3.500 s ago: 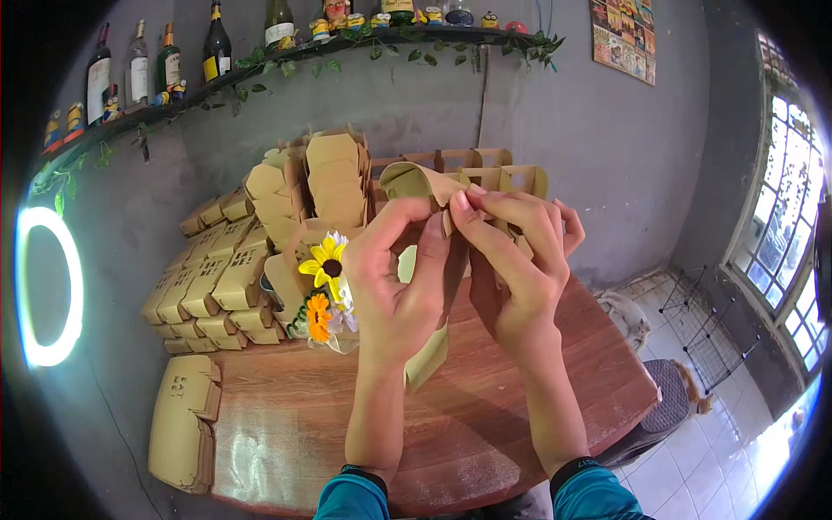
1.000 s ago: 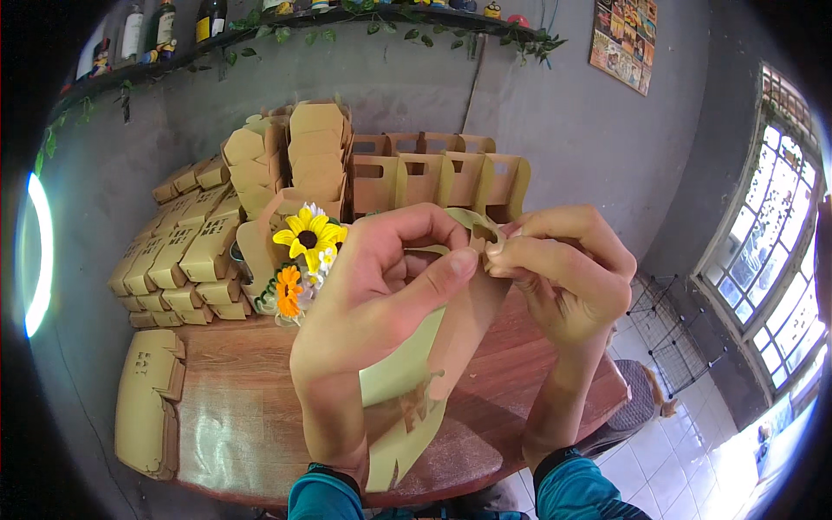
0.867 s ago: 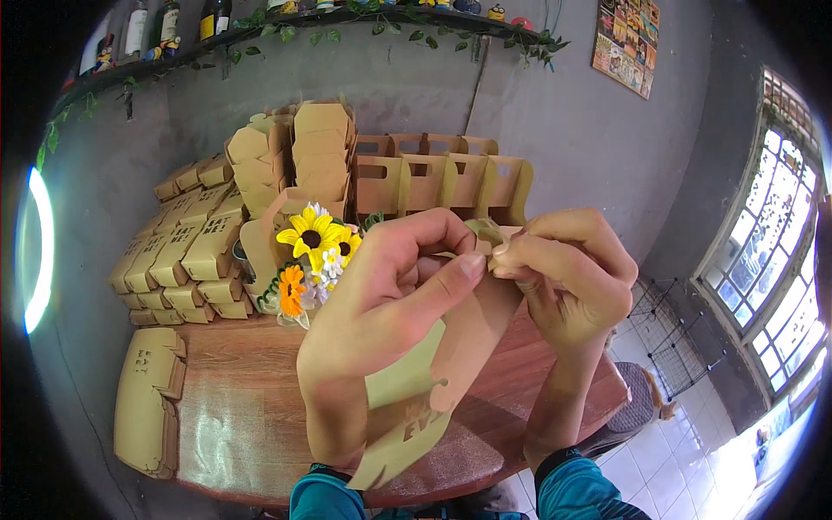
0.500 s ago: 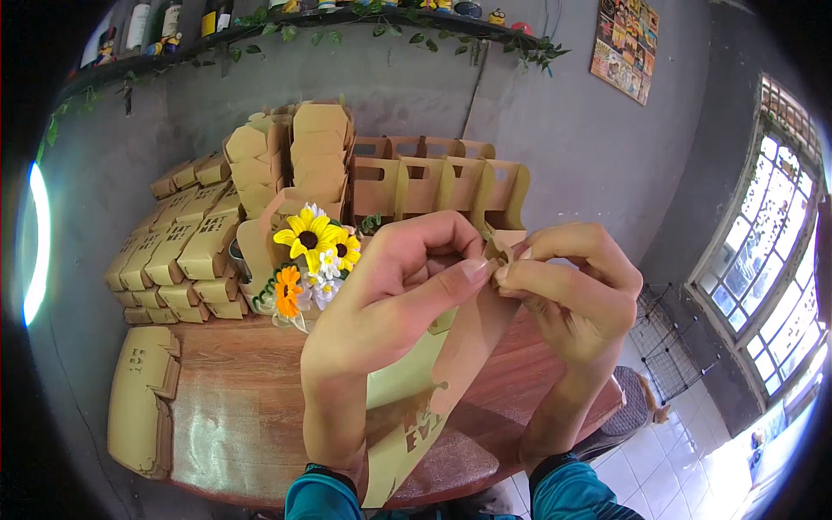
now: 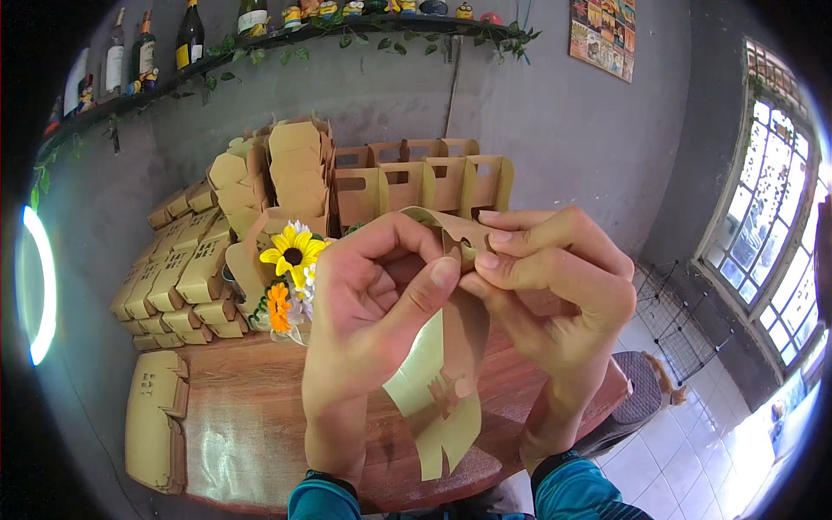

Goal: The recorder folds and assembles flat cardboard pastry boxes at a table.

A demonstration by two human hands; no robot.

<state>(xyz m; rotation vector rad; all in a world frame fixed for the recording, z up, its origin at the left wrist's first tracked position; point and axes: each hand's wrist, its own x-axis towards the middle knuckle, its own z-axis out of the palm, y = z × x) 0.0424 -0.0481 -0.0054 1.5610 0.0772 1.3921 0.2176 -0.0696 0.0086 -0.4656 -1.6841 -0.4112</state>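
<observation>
Between both hands, above the table, I hold a folded strip of brown cardboard (image 5: 468, 338) with a paler face and cut-out shapes low on it. My left hand (image 5: 368, 316) is closed on its upper left part, the thumb on the front near a slotted fold. On the right side, my right hand (image 5: 563, 299) pinches the upper edge beside a small notch, its thumb and fingers close to the left thumb. From there the cardboard hangs down, its lower end split by a slit. Some of the left fingertips are hidden behind the card.
Flat cardboard pieces (image 5: 156, 420) lie stacked at the table's (image 5: 251, 416) left edge. Folded boxes (image 5: 173, 277) are piled behind them. Artificial flowers (image 5: 293, 256), nested open boxes (image 5: 299, 169) and handled carriers (image 5: 403, 186) stand at the back. A stool (image 5: 641, 394) is at the right.
The cardboard has turned; its lower end has swung right and now shows more of the pale face and the slit. Both hands keep hold, with the right fingers more spread along the edge.
</observation>
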